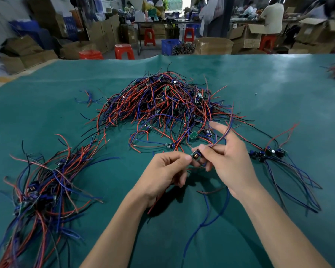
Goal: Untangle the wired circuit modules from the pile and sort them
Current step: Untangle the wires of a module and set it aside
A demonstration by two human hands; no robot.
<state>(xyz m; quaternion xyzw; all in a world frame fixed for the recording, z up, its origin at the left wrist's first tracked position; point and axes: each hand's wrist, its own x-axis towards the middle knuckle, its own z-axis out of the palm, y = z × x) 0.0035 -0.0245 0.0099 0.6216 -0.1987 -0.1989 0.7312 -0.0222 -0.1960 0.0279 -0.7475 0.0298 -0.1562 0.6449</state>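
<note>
- Two bare forearms are reaching up from the bottom edge over the dark green table cover (278, 89).
- Below the hands, a long blue wire (203, 221) is hanging down and lying in a curve on the cover.
- The left hand (162, 171) is pinching the small circuit module with a copper coil (196, 154) between thumb and forefinger; its other fingers are curling under the palm.
- The right hand (226, 161) is gripping the same module from the other side, thumb and lower fingers closed on it. Its forefinger is pointing straight up, and the module's thin red and blue wires (223, 134) are passing over the fingers toward the pile.
- At the left, a sorted bundle of red, blue and black wired modules (46, 182) is lying on the cover, with the boards gathered at the near end and the wires fanning out.
- At the right, a smaller row of blue and green modules with long wires (267, 152) is lying well apart from the left bundle.
- Behind the hands, the big tangled pile of red, blue and black wires with small green boards (162, 101) is sitting in the middle of the cover.
- Beyond the table edge, red plastic stools (124, 51), brown cardboard boxes (249, 35) and a blue plastic crate (169, 46) are standing on the floor.
- At the far back, people are sitting at a long workbench; they are blurred.
</note>
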